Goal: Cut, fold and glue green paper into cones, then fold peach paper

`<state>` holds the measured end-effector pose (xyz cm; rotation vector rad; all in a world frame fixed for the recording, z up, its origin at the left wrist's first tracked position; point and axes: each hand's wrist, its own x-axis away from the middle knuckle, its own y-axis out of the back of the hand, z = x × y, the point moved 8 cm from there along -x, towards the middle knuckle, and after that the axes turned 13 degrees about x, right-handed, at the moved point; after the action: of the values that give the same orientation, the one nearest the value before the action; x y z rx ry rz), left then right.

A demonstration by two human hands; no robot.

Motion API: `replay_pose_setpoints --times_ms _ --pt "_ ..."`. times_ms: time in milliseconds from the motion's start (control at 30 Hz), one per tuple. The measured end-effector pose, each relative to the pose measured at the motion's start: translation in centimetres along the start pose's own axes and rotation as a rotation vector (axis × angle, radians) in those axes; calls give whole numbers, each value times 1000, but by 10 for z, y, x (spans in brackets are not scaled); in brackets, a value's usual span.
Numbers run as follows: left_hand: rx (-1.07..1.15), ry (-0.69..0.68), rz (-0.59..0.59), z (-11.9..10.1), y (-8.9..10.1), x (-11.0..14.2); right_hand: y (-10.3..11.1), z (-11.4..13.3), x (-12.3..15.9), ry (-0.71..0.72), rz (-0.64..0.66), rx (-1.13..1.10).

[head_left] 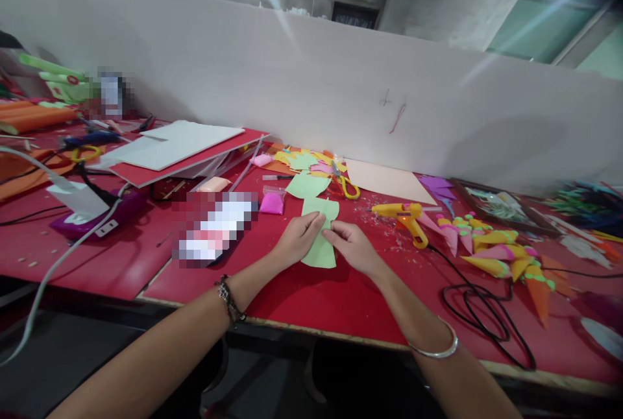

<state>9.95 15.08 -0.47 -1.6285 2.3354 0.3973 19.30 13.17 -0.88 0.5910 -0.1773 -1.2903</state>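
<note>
Between my two hands is a light green paper piece [321, 251], raised a little over the red table [272, 299]. My left hand [302, 235] pinches its left side, thumb on top. On the other side my right hand [351, 245] grips the same paper with thumb and fingers. Just beyond lies another green paper piece [307, 184], flat on the table. Yellow-handled scissors [348, 187] rest beside it. A bag of bright pink clay-like material [272, 201] sits to the left of the paper.
At right lie a yellow glue gun [403, 216] with a looped black cord [479, 315] and several paper cones [506, 253]. A phone [217, 229], white boards [178, 144] and a purple power strip [104, 218] are at left. A white partition [292, 82] stands behind.
</note>
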Motion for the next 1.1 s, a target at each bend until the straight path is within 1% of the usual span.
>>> replay_pose_setpoints --times_ms 167,333,400,533,700,833,1100 --pt "-53 1 -7 0 0 1 0 -1 0 -18 2 -63" --pt "-120 -8 23 1 -2 1 4 -8 -2 -65 -71 -163" --pt "-154 -22 38 -1 -3 0 5 -10 -2 -73 -79 -144" --pt "-207 -51 73 -4 -5 1 7 -4 -2 -27 -88 -45" --pt "-225 -34 102 -2 -7 1 11 -1 -1 -5 -116 16" --pt "-246 -21 106 -1 -8 1 14 -3 -1 -11 -148 -52" --pt "-279 -8 151 1 -14 2 12 -6 -3 -20 -138 -107"
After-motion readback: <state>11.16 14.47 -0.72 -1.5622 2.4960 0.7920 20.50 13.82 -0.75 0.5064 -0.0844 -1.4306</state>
